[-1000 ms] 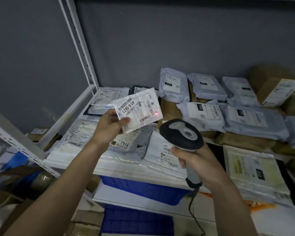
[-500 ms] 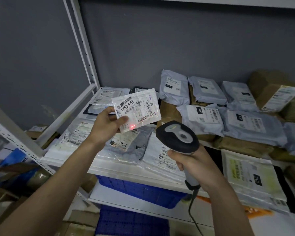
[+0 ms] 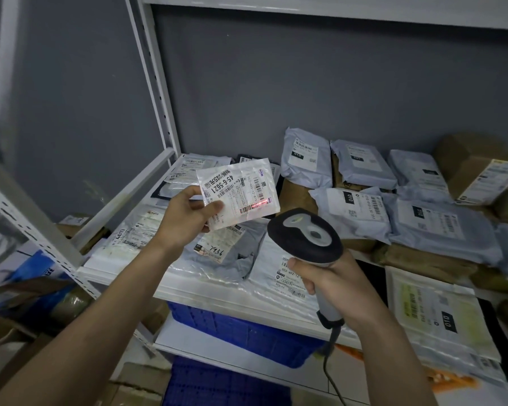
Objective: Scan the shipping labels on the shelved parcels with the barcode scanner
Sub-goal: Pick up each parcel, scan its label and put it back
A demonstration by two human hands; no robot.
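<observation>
Parcels crowd the white metal shelf (image 3: 206,291) in the head view: grey mailers with printed labels, brown paper bundles, a cardboard box (image 3: 478,174) at the far right, all lying flat or leaning on one another against the grey wall. The left hand (image 3: 185,213) is raised above them and pinches a small white parcel (image 3: 241,194), thumb across its face and fingers behind, label turned up and tilted toward the viewer. A red scan line (image 3: 257,205) glows across a barcode near the lower right edge of that label. The right hand (image 3: 332,276) is wrapped round the handle of the barcode scanner (image 3: 304,234), its dark head pointing up at the held parcel from just below and right of it, close but not touching; a cable (image 3: 330,373) trails down from the handle. Beneath the shelf edge sits a blue plastic crate (image 3: 241,332), with more blue below it.
</observation>
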